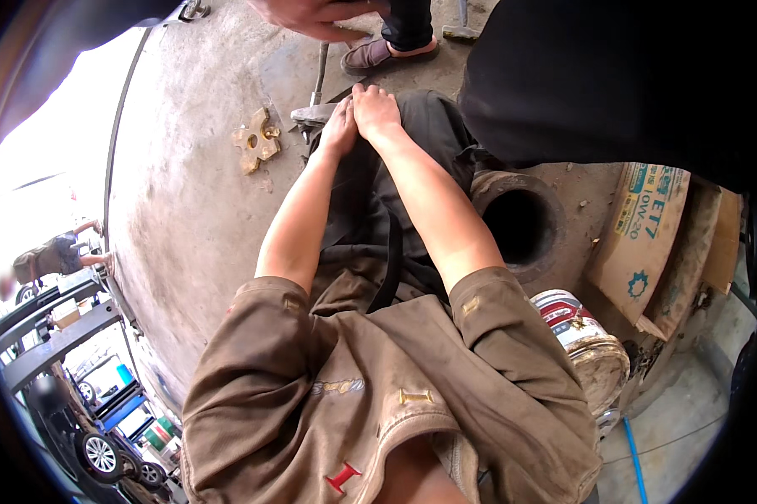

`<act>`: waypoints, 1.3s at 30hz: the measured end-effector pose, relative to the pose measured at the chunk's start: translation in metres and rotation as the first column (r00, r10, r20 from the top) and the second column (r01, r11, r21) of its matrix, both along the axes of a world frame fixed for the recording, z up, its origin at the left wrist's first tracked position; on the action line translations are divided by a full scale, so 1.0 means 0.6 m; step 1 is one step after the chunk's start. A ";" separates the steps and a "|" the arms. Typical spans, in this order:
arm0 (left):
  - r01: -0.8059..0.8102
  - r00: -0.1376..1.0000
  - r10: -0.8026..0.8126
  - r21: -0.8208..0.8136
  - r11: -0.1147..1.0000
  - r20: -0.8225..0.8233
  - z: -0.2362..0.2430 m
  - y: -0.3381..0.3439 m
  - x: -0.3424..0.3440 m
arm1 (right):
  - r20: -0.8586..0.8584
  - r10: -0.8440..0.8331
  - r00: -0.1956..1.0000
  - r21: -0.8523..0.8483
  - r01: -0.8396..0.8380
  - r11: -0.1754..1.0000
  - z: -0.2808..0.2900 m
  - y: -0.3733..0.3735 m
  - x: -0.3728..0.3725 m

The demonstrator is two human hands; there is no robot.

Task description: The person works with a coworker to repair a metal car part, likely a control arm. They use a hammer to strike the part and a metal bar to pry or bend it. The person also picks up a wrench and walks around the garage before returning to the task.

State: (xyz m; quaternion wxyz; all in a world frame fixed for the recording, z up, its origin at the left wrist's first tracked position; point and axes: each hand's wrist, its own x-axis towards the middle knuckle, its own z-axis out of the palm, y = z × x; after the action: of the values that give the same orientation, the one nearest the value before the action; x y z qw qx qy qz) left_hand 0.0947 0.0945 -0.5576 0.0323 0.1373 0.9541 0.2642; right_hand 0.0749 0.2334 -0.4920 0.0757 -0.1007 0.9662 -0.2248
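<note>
My left hand (340, 130) and my right hand (376, 112) are close together at my raised, dark-trousered knee (424, 126), fingers curled; what they grip, if anything, is hidden. Just left of them is a grey metal tool (309, 114), with a steel bar (321, 67) standing up behind it. A worn yellowish cross-shaped metal piece (261, 149) with a central hole lies on the concrete floor to the left.
Another person's hand (319, 17) and shoe (366, 57) are ahead; a large dark shape fills the upper right. Beside my right leg are a thick pipe (492, 197), cardboard (613, 244) and buckets (592, 378). At far left, someone bends (47, 260) among car lifts and wheels.
</note>
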 end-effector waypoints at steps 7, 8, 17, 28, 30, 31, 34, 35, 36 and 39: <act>-0.017 0.999 0.015 0.056 0.998 0.028 0.014 0.024 -0.010 | 0.012 -0.017 1.000 0.009 0.017 1.000 -0.002 0.013 -0.004; -0.042 0.998 0.038 0.084 0.996 0.047 0.017 0.028 -0.006 | 0.013 -0.016 1.000 0.015 0.015 1.000 0.000 0.015 -0.008; -0.053 0.997 0.046 0.151 0.987 0.054 0.021 0.020 -0.010 | -0.023 -0.046 0.999 -0.023 0.045 0.999 -0.008 0.008 0.004; -0.135 0.983 0.104 0.213 0.968 0.149 0.040 0.045 -0.005 | -0.020 -0.095 0.995 -0.051 0.094 0.994 -0.019 0.019 -0.003; -0.006 1.000 0.004 0.165 0.986 0.010 0.013 0.006 -0.013 | -0.038 -0.061 0.997 -0.039 0.059 0.997 -0.001 0.001 -0.006; -0.015 1.000 0.015 0.158 0.987 0.002 0.009 0.003 -0.010 | -0.023 -0.056 0.998 -0.020 0.056 0.998 -0.003 0.002 0.005; -0.041 0.999 0.037 0.173 0.984 0.024 0.022 0.038 0.002 | -0.063 -0.054 0.997 -0.007 0.054 0.999 -0.017 0.022 0.011; -0.047 0.998 0.038 0.211 0.976 0.045 0.025 0.035 -0.002 | -0.092 -0.047 0.995 -0.007 0.047 0.999 -0.017 0.017 0.006; -0.038 0.998 0.026 0.199 0.979 0.063 0.025 0.035 0.002 | -0.092 -0.075 0.993 -0.034 0.073 0.997 -0.018 0.016 0.010; 0.079 0.989 -0.086 -0.065 0.995 -0.122 -0.004 0.006 -0.007 | -0.039 -0.073 0.997 -0.016 0.072 0.997 -0.011 0.007 -0.003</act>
State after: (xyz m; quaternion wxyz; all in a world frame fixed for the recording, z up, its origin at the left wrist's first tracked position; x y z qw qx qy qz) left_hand 0.0905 0.0981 -0.5598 -0.0125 0.1918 0.9553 0.2246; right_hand 0.0733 0.2374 -0.4985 0.0476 -0.0705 0.9689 -0.2323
